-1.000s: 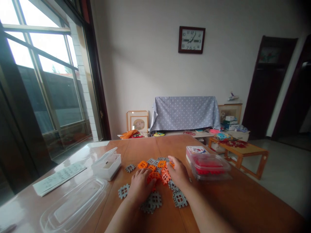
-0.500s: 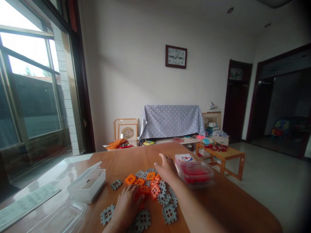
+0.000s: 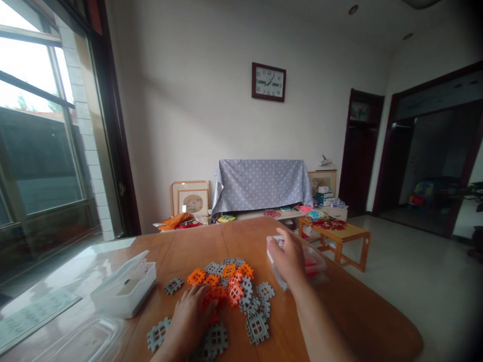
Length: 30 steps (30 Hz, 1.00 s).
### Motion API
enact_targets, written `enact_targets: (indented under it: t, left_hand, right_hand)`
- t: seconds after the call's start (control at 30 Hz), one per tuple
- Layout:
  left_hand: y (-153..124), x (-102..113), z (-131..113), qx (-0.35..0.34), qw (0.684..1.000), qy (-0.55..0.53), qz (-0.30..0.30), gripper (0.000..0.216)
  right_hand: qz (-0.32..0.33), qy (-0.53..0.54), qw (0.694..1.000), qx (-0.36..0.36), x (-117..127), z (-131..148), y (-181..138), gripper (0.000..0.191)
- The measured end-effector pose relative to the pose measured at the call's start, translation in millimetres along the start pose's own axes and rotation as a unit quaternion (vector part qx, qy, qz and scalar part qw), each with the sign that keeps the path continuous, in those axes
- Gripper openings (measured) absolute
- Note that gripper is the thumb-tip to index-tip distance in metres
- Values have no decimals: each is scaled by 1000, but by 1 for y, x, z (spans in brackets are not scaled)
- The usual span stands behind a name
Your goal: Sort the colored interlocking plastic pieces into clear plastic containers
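Note:
My left hand (image 3: 190,314) curls over orange lattice building pieces (image 3: 219,292) at the table's near middle, its thumb apart from its fingers with orange showing between them. The palm hides part of what it grips. My right hand (image 3: 289,256) hovers at the red-filled clear plastic container (image 3: 316,261) and the small white box (image 3: 272,241), thumb and index finger apart, apparently holding nothing. Around my left hand, a loose pile mixes orange and grey square lattice pieces (image 3: 257,328). One grey piece (image 3: 173,286) lies off to the left, another (image 3: 158,334) beside my left wrist.
A white translucent box (image 3: 126,296) with its lid raised stands on the left of the wooden table (image 3: 196,246). Nearer are a clear plastic lid (image 3: 86,342) and a printed sheet (image 3: 37,317). A low wooden table (image 3: 349,239) stands beyond the right edge.
My right hand has moved right, from beside the pile to the container and white box. My left hand stays on the orange pieces. The view has shifted slightly.

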<state>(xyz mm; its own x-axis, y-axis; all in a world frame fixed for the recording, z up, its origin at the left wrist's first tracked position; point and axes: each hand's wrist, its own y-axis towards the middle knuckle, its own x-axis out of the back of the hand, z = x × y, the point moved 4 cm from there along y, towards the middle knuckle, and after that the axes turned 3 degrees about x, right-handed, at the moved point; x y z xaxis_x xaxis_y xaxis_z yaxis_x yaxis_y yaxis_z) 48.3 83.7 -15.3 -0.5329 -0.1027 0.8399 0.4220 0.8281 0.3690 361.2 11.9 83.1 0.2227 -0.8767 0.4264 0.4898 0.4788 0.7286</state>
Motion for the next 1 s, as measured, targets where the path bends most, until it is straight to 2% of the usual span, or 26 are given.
enact_targets:
  t: [0.13,0.2,0.3,0.53,0.77,0.83,1.0]
  left_hand:
    - [1,-1,-1,5,1000,-3,8,40]
    - [1,-1,-1,8,1000,-5,11,39]
    - [2,-1,-3,4,1000,-9,11,38]
    - [2,0,-3,9,1000,-2,18,38]
    - [1,-1,-2,3,1000,5,20,39]
    - [1,-1,-2,3,1000,5,18,40]
    - [0,1,-3,6,1000,10,13,40]
  right_hand:
    - [-32,-116,988,-92,34,-53,0,57]
    - [-14,-159,978,-132,41,-74,-6,62]
    - [29,-181,972,-149,42,-92,-17,66]
    - [66,-177,967,-173,38,-94,-32,67]
    - [20,-175,967,-181,49,-96,-35,61]
    - [20,-166,972,-166,49,-98,-35,62]
    - [81,-127,986,-77,43,-99,-38,67]
